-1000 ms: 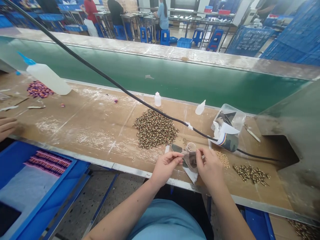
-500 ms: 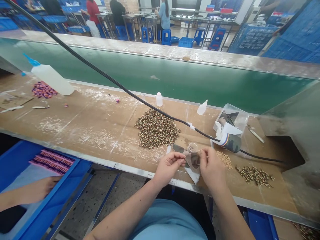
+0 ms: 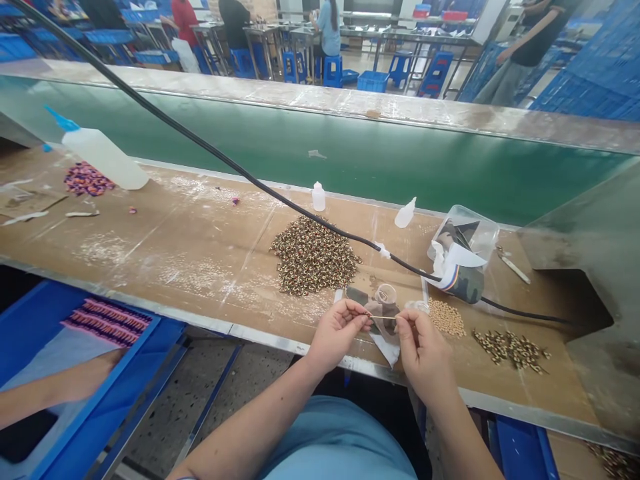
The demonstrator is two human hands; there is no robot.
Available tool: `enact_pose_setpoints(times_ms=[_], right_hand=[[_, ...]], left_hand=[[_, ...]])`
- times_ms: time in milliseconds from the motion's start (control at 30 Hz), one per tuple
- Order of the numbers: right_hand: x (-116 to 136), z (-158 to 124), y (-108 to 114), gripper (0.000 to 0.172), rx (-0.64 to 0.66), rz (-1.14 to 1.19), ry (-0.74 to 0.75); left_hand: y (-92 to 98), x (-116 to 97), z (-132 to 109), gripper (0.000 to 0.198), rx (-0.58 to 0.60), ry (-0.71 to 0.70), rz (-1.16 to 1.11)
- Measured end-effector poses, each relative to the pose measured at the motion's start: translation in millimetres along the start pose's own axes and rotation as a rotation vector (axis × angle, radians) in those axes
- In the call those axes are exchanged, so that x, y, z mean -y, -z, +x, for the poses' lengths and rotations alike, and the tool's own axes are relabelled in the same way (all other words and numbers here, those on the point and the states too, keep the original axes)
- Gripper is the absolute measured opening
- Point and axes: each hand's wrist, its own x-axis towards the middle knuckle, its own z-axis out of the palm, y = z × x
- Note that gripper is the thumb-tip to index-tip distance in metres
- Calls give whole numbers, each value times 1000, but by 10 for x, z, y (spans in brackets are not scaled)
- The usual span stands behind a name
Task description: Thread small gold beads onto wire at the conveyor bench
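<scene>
Pinching a thin strand (image 3: 383, 317) at either end, the left hand (image 3: 337, 335) and right hand (image 3: 423, 347) hold it straight in the air above the bench (image 3: 175, 230), near its front edge. On each hand, thumb and forefinger press together on the strand, and the other fingers curl loosely inward. Directly beneath lies a crumpled camouflage cloth (image 3: 385, 313) on white paper (image 3: 387, 348), with a small ring (image 3: 386, 294) on top.

Just right of the right hand sits a heap of tan beads (image 3: 447, 318), with patterned beads (image 3: 510, 350) beyond it. A larger bead pile (image 3: 313, 257) lies ahead of the hands. A clear box (image 3: 480, 233) holds camouflage strips (image 3: 463, 281). Two dropper bottles (image 3: 319, 197) (image 3: 405, 213) stand nearby, and a black cable (image 3: 280, 193) crosses the bench. At lower left, a co-worker's arm (image 3: 65, 383) reaches across a blue tray (image 3: 120, 360).
</scene>
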Motion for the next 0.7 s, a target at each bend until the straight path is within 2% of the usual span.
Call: enact_pose_setpoints(times_ms=[300, 500, 700], right_hand=[[2, 13, -11, 25, -3, -39, 27], [55, 11, -4, 31, -75, -48, 116], [10, 19, 52, 26, -132, -17, 63]], left_hand=[[17, 36, 11, 28, 14, 4, -1], [18, 4, 4, 27, 23, 13, -1], [31, 14, 2, 28, 22, 1, -21]])
